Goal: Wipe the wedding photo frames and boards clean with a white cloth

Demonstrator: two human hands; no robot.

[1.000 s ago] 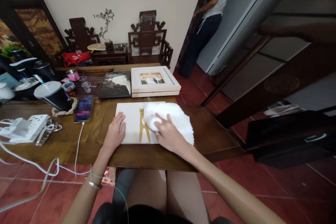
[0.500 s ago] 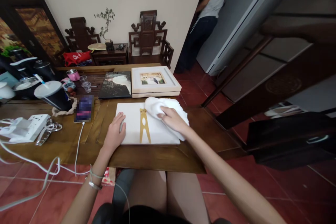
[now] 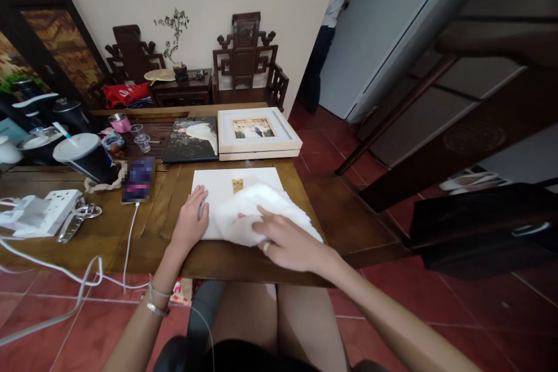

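A white picture frame point(image 3: 265, 176) lies back up on the wooden table, the top of a gold-coloured stand piece point(image 3: 238, 185) showing on it. My left hand point(image 3: 190, 215) grips its left edge, thumb on the white surface and fingers around the side. My right hand point(image 3: 285, 238) has its fingers closed on a white cloth point(image 3: 261, 203), bunched and pressed over the frame's lower and right part. The cloth hides most of the stand piece.
Behind are a white boxed frame with a photo point(image 3: 261, 133) and a dark picture panel point(image 3: 192, 139). Left: a phone point(image 3: 138, 180), a lidded cup point(image 3: 87, 157), a power strip point(image 3: 61, 212), cables. The wooden table point(image 3: 244, 261) ends near my lap; a person point(image 3: 322, 46) stands far back.
My right hand has drawn the cloth from the frame's upper right down and left, covering most of the gold piece. My left hand has stayed put. The person behind has moved further behind the door.
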